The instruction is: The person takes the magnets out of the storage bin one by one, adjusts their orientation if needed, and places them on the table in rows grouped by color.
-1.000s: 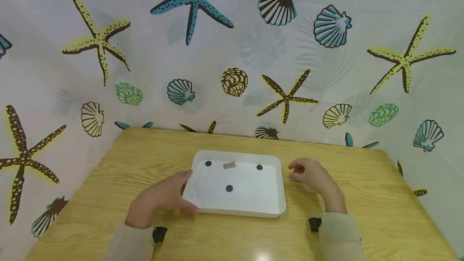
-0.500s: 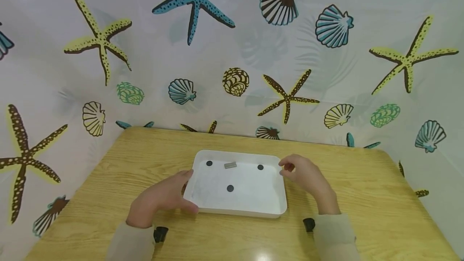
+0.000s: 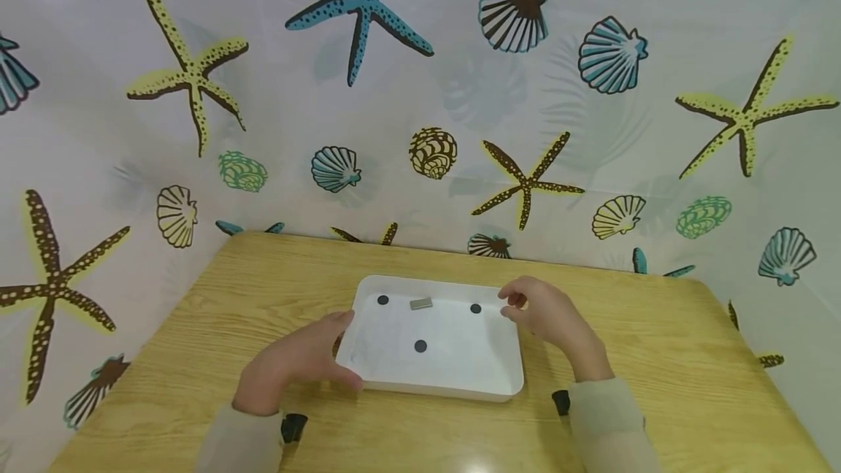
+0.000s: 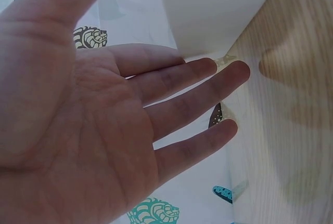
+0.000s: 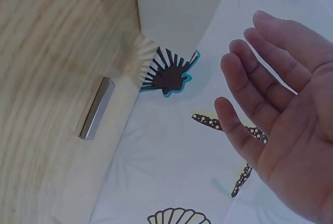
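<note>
The white rectangular tray (image 3: 436, 376) sits near the middle of the wood-grain table (image 3: 591, 422), its longer sides running left to right. Three dark round discs show on its floor: one at the far left (image 3: 383, 300), one at the far right (image 3: 476, 309) and one nearer the front, around the middle (image 3: 420, 347). A small grey metallic bar (image 3: 421, 304) lies inside by the far wall, between the two far discs and closer to the left one.

The left hand (image 3: 298, 356) spans the tray's left end, thumb at the near corner and forefinger higher along the side; the left wrist view shows its fingers extended, gripping nothing.

The right hand (image 3: 542, 309) is at the tray's far right corner, its fingers relaxed and slightly bent, with a gap between thumb and forefinger and nothing held. Whether its fingertips touch the rim, I cannot tell. In the right wrist view, a silver bar (image 5: 97, 108) lies on the table, apart from the fingers.

Both sleeves are beige, each with a black piece at the cuff. Behind the table, a pale cloth (image 3: 394, 108) carries printed starfish and seashells in blue, yellow, brown and green.
</note>
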`<act>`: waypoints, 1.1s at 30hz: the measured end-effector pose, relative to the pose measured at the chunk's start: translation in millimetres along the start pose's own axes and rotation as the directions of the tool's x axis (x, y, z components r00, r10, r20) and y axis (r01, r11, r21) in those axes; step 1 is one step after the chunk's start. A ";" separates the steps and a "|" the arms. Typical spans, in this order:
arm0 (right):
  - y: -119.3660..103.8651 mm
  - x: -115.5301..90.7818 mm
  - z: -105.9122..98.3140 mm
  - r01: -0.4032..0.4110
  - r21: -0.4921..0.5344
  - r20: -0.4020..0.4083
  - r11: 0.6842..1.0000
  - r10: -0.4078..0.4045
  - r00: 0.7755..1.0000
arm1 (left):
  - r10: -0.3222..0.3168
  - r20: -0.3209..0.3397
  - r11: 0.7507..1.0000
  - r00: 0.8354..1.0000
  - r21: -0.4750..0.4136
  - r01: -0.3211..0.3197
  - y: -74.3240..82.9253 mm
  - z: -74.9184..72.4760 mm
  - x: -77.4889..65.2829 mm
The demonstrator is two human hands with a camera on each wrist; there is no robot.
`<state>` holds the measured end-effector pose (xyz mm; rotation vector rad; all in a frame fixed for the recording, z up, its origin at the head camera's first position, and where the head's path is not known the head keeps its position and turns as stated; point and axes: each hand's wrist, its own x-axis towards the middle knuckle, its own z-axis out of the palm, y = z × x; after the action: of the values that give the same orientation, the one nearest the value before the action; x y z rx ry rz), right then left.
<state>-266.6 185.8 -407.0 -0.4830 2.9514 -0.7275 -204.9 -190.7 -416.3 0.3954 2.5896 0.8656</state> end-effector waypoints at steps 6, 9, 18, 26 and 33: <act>-4.2 9.1 -3.8 0.065 -0.006 0.044 0.998 -0.065 0.997 | -0.021 -0.002 1.000 1.000 0.016 0.021 1.1 0.1 0.8; -6.7 13.1 -4.3 0.095 -0.003 0.067 0.995 -0.095 0.993 | -0.026 -0.002 1.000 1.000 0.010 0.026 0.4 0.5 0.6; -15.4 23.4 1.5 0.119 -0.004 0.105 0.993 -0.118 0.987 | -0.036 -0.001 0.999 0.999 0.013 0.036 -2.5 2.1 2.5; -25.4 35.7 9.3 0.146 -0.017 0.129 0.989 -0.143 0.981 | -0.020 -0.008 1.000 1.000 0.013 0.020 -1.2 0.3 2.5; -32.2 44.0 17.6 0.139 -0.009 0.142 0.990 -0.136 0.980 | -0.022 -0.003 1.000 1.000 0.001 0.022 -0.8 0.6 1.0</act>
<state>-296.7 137.1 -407.1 -0.7153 2.8171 -0.6485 -205.7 -190.6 -417.5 0.3659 2.5924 0.8578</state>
